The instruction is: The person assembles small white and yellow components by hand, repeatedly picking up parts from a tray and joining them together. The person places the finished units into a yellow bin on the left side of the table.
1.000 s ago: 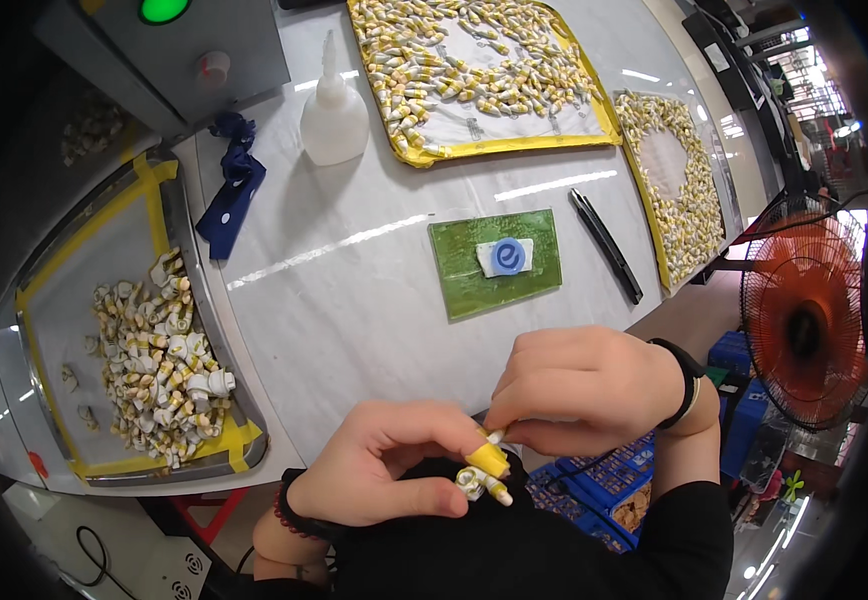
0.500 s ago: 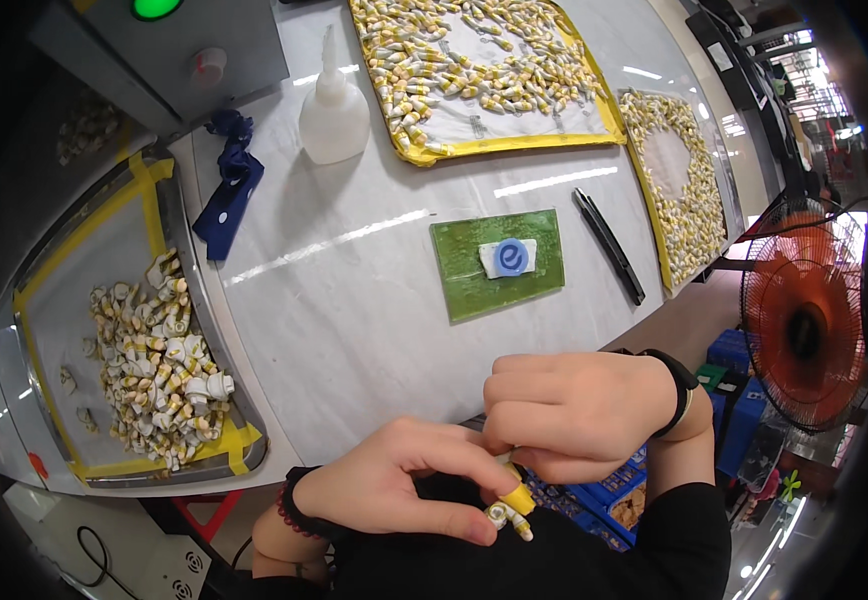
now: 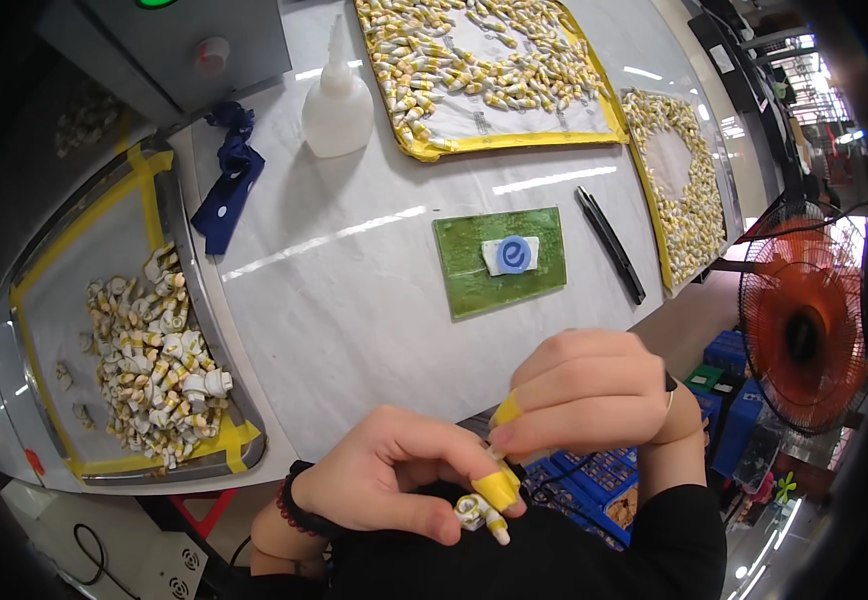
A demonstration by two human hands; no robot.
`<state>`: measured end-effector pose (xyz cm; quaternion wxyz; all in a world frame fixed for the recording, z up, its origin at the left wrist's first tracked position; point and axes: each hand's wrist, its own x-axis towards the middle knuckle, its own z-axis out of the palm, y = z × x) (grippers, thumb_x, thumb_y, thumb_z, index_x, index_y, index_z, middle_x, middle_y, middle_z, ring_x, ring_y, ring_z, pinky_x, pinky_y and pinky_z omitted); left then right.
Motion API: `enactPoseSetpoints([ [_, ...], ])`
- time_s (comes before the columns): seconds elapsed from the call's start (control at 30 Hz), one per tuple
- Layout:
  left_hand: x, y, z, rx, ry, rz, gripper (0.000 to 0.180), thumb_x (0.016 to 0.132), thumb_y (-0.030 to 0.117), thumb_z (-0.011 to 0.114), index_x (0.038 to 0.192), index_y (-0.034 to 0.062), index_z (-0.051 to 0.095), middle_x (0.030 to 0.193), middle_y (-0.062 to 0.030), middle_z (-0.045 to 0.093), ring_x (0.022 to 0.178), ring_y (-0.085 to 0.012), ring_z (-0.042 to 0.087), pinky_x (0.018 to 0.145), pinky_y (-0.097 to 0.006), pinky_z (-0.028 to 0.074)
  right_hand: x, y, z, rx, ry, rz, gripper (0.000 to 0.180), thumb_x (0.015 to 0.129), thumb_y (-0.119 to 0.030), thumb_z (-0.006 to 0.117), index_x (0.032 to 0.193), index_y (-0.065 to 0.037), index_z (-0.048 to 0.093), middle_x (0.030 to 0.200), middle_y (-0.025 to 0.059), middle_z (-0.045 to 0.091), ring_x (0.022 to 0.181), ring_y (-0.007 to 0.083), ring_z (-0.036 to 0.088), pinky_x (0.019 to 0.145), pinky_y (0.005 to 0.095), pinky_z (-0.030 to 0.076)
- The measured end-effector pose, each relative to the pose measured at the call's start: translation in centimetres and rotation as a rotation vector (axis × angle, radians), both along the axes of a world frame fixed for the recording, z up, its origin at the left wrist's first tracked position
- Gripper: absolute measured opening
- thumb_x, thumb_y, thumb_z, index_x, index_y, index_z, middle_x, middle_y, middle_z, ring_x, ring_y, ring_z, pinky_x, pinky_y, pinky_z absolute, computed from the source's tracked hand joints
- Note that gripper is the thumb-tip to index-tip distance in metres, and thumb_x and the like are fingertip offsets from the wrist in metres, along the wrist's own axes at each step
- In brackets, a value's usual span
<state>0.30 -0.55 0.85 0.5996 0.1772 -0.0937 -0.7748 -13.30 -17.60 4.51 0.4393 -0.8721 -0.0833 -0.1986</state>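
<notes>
My left hand (image 3: 389, 480) and my right hand (image 3: 579, 395) meet just off the near edge of the white table (image 3: 354, 300). Together they pinch a small white and yellow part (image 3: 484, 512), held low over my dark clothing. A yellow finger cover shows on the fingertips of both hands. On the left, a metal tray (image 3: 194, 300) with yellow tape on its rim holds a heap of the same small parts (image 3: 149, 350).
A green mat (image 3: 499, 262) with a white-and-blue piece lies mid-table, black tweezers (image 3: 609, 243) to its right. Two yellow-edged trays of parts (image 3: 484, 60) (image 3: 679, 190), a white squeeze bottle (image 3: 339, 100) and a blue cloth (image 3: 229, 175) sit farther back. An orange fan (image 3: 804, 330) stands at right.
Both hands have drawn closer to my body and lower, carrying the small part with them. The part now sits below my right fingers, near my left thumb.
</notes>
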Motion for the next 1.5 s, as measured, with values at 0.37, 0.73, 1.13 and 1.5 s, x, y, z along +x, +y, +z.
enactPoseSetpoints([
  [0.37,-0.1,0.2,-0.2,0.211,-0.141,0.250,0.048,0.078,0.036,0.072,0.099,-0.0010,0.049,0.084,-0.0141,0.063,0.072,-0.0163,0.061,0.078,-0.042,0.054,-0.4,-4.9,-1.3,-0.782,0.242,-0.243,0.021,0.066,-0.003,0.061,0.087,-0.002,0.059,0.079,0.0065,0.057,0.074,0.0218,0.056,0.064,0.0307,0.048],
  [0.73,-0.2,0.3,-1.4,0.206,0.063,0.190,0.039,0.079,0.031,0.071,0.090,-0.0012,0.051,0.074,-0.0122,0.062,0.063,-0.0153,0.058,0.069,-0.042,0.057,0.7,-3.7,0.7,-0.559,0.038,-0.300,0.021,0.063,0.000,0.068,0.084,0.000,0.063,0.076,0.0076,0.060,0.065,0.0224,0.058,0.055,0.0307,0.047],
  [1.13,-0.5,0.2,-1.4,0.132,0.085,0.193,0.023,0.087,0.022,0.064,0.086,0.0017,0.052,0.082,-0.0102,0.063,0.077,-0.0151,0.064,0.071,-0.028,0.053,2.0,1.6,1.8,-0.222,-0.011,-0.263,0.022,0.056,0.000,0.072,0.077,-0.006,0.070,0.070,0.0041,0.062,0.059,0.0182,0.060,0.052,0.0256,0.048],
  [1.5,-0.5,0.4,-1.5,0.137,-0.020,0.233,0.018,0.084,0.012,0.066,0.086,0.0021,0.052,0.085,-0.0094,0.064,0.083,-0.0163,0.065,0.071,-0.025,0.052,2.3,1.6,1.6,-0.242,0.013,-0.195,0.022,0.054,-0.002,0.071,0.075,-0.005,0.069,0.070,0.0038,0.061,0.061,0.0170,0.060,0.053,0.0251,0.048],
])
